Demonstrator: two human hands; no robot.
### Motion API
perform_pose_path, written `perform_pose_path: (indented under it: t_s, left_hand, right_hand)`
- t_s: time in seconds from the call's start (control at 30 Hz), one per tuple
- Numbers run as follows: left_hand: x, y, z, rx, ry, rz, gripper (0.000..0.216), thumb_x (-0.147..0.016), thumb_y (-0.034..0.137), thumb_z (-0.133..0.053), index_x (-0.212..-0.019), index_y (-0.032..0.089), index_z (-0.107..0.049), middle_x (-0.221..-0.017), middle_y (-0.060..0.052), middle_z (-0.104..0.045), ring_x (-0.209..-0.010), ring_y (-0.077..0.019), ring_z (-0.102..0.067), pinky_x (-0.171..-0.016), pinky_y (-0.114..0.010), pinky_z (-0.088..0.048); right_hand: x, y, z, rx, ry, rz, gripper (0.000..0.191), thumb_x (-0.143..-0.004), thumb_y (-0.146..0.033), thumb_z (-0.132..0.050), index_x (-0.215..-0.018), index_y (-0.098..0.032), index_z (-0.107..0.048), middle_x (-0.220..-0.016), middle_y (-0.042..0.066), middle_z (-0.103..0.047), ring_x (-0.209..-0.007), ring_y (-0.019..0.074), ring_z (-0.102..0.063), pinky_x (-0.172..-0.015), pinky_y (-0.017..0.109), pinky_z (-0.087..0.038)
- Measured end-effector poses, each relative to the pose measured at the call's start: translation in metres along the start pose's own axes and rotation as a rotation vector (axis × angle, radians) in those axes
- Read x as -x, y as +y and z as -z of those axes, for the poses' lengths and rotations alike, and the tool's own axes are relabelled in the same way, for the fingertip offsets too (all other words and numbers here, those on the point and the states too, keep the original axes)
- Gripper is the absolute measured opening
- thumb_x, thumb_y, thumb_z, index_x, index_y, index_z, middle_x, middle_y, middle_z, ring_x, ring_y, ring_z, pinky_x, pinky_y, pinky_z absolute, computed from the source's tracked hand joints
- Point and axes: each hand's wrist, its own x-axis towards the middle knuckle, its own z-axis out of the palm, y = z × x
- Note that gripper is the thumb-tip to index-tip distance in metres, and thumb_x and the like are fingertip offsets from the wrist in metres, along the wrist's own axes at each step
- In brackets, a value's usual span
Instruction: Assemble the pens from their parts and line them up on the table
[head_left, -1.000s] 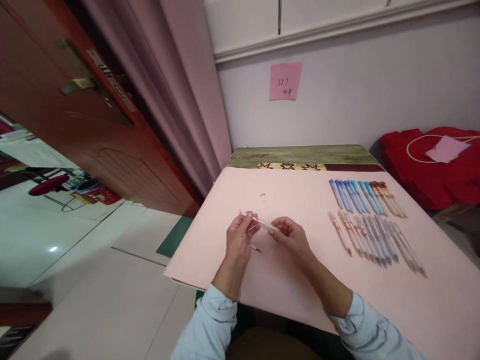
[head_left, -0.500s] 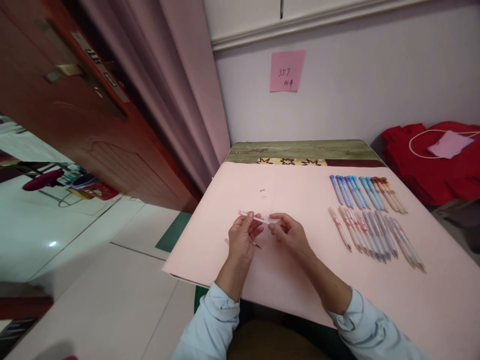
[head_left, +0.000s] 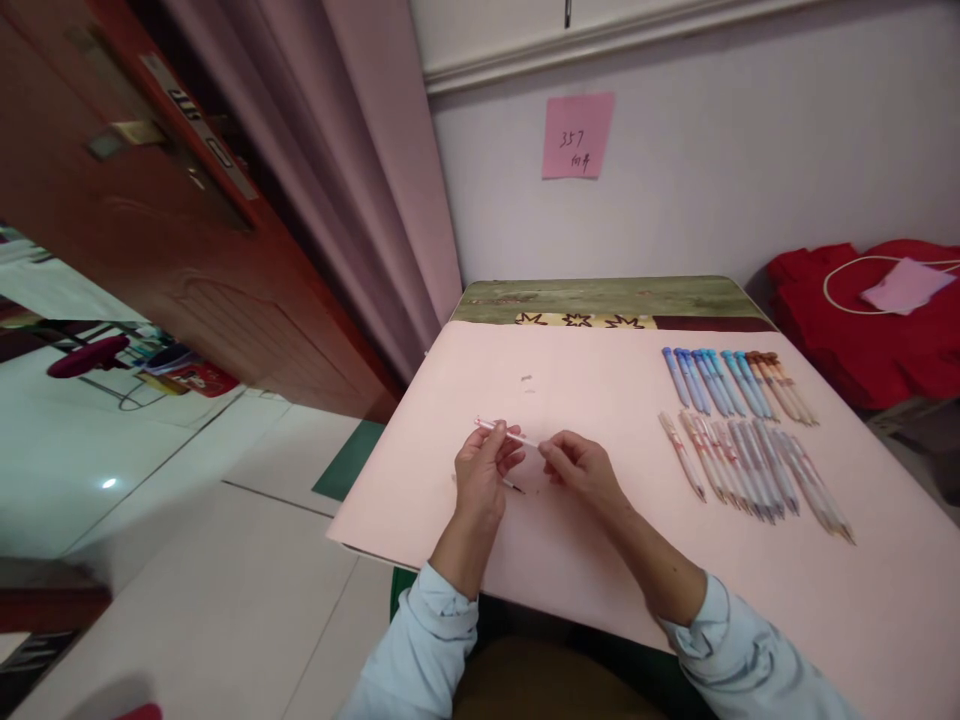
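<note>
My left hand (head_left: 482,478) pinches a thin clear pen barrel (head_left: 504,431) that points up and to the left, above the pink sheet (head_left: 600,440). My right hand (head_left: 579,468) is curled, its fingertips at the barrel's other end; what they pinch is too small to name. A thin refill with a dark tip (head_left: 514,487) pokes out beside my left hand, just above the sheet. A tiny spring-like part (head_left: 526,379) lies on the sheet further back.
Two rows of several pens lie at the right: blue and brown ones (head_left: 731,383) behind, clear and pinkish ones (head_left: 750,465) in front. A red bag (head_left: 870,330) sits right of the table. A wooden door (head_left: 150,250) and a curtain stand at left.
Both hands have stayed together over the sheet. My right hand's fingers have closed in a little toward the barrel's end. The view has tilted slightly.
</note>
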Motion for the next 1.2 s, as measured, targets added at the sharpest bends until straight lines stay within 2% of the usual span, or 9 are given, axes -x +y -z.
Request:
perform_pose_path:
  t_s: [0.1, 0.23, 0.4, 0.57, 0.63, 0.77, 0.9, 0.97, 1.2]
  left_hand:
    - [0.0004, 0.0001, 0.0005, -0.007, -0.004, 0.001, 0.035, -0.071, 0.034, -0.080, -0.093, 0.012, -0.064, -0.091, -0.011, -0.074, -0.070, -0.0130, -0.068, -0.062, -0.023, -0.054]
    - [0.0013, 0.0019, -0.0006, -0.010, -0.005, -0.006, 0.036, -0.070, 0.035, -0.081, -0.092, 0.013, -0.063, -0.089, -0.010, -0.073, -0.072, -0.0133, -0.069, -0.063, -0.023, -0.054]
    - [0.0017, 0.0029, -0.0016, -0.040, -0.025, -0.010, 0.037, -0.069, 0.036, -0.082, -0.091, 0.012, -0.064, -0.090, -0.010, -0.073, -0.071, -0.0130, -0.068, -0.061, -0.022, -0.054]
    - [0.0002, 0.0021, -0.0002, -0.059, -0.011, -0.049, 0.039, -0.067, 0.038, -0.082, -0.091, 0.012, -0.064, -0.088, -0.009, -0.073, -0.071, -0.0129, -0.068, -0.061, -0.022, -0.053]
    - [0.0002, 0.0023, 0.0003, -0.079, -0.020, -0.053, 0.039, -0.067, 0.039, -0.082, -0.090, 0.012, -0.064, -0.088, -0.010, -0.073, -0.071, -0.0128, -0.067, -0.061, -0.022, -0.053]
    - [0.0014, 0.0036, 0.0000, -0.108, -0.030, -0.049, 0.040, -0.067, 0.039, -0.082, -0.090, 0.012, -0.065, -0.089, -0.010, -0.073, -0.070, -0.0123, -0.066, -0.060, -0.022, -0.052]
    - [0.0021, 0.0037, -0.0006, -0.116, -0.021, -0.077, 0.039, -0.067, 0.039, -0.081, -0.089, 0.012, -0.065, -0.087, -0.009, -0.072, -0.071, -0.0131, -0.067, -0.060, -0.022, -0.052]
    - [0.0020, 0.0032, -0.0002, -0.123, -0.027, -0.088, 0.038, -0.067, 0.040, -0.080, -0.088, 0.012, -0.065, -0.086, -0.009, -0.072, -0.071, -0.0131, -0.066, -0.061, -0.022, -0.052]
    - [0.0001, 0.0070, 0.0040, -0.187, -0.064, -0.124, 0.033, -0.066, 0.038, -0.081, -0.080, 0.012, -0.066, -0.079, -0.007, -0.072, -0.063, -0.0113, -0.063, -0.054, -0.020, -0.047]
  right_hand:
    - [0.0000, -0.0004, -0.0004, -0.015, -0.011, -0.065, 0.056, -0.085, -0.068, -0.050, -0.070, -0.016, -0.065, -0.060, 0.004, -0.062, -0.051, 0.0139, -0.057, -0.052, 0.026, -0.047]
    - [-0.0008, 0.0009, -0.0003, 0.018, 0.019, 0.067, 0.043, -0.073, -0.060, -0.071, -0.085, -0.019, -0.064, -0.064, 0.000, -0.063, -0.055, 0.0135, -0.056, -0.054, 0.024, -0.047]
    - [-0.0003, 0.0019, -0.0008, 0.024, -0.044, -0.031, 0.058, -0.087, -0.069, -0.045, -0.068, -0.017, -0.065, -0.058, 0.004, -0.063, -0.051, 0.0146, -0.058, -0.053, 0.026, -0.048]
    - [-0.0004, 0.0005, 0.0003, 0.101, 0.035, 0.147, 0.038, -0.074, -0.056, -0.072, -0.086, -0.020, -0.064, -0.066, -0.001, -0.064, -0.056, 0.0129, -0.056, -0.054, 0.023, -0.045]
    - [-0.0007, 0.0010, 0.0011, 0.094, 0.002, 0.106, 0.037, -0.079, -0.056, -0.067, -0.077, -0.020, -0.063, -0.061, -0.001, -0.062, -0.052, 0.0124, -0.054, -0.052, 0.023, -0.044]
    - [-0.0007, 0.0020, 0.0014, 0.054, -0.087, -0.026, 0.053, -0.090, -0.062, -0.046, -0.068, -0.018, -0.065, -0.054, 0.001, -0.060, -0.046, 0.0131, -0.054, -0.049, 0.025, -0.044]
    - [-0.0004, 0.0017, 0.0004, 0.099, -0.005, 0.087, 0.036, -0.080, -0.056, -0.066, -0.084, -0.020, -0.066, -0.063, -0.001, -0.063, -0.054, 0.0126, -0.055, -0.053, 0.023, -0.043]
    - [-0.0002, 0.0020, 0.0002, 0.130, 0.023, 0.139, 0.032, -0.076, -0.051, -0.072, -0.081, -0.020, -0.064, -0.063, -0.002, -0.062, -0.055, 0.0121, -0.054, -0.052, 0.022, -0.042]
    - [0.0005, 0.0032, -0.0031, 0.076, -0.146, 0.062, 0.029, -0.086, -0.047, -0.059, -0.076, -0.021, -0.061, -0.059, -0.002, -0.063, -0.052, 0.0135, -0.059, -0.054, 0.024, -0.046]
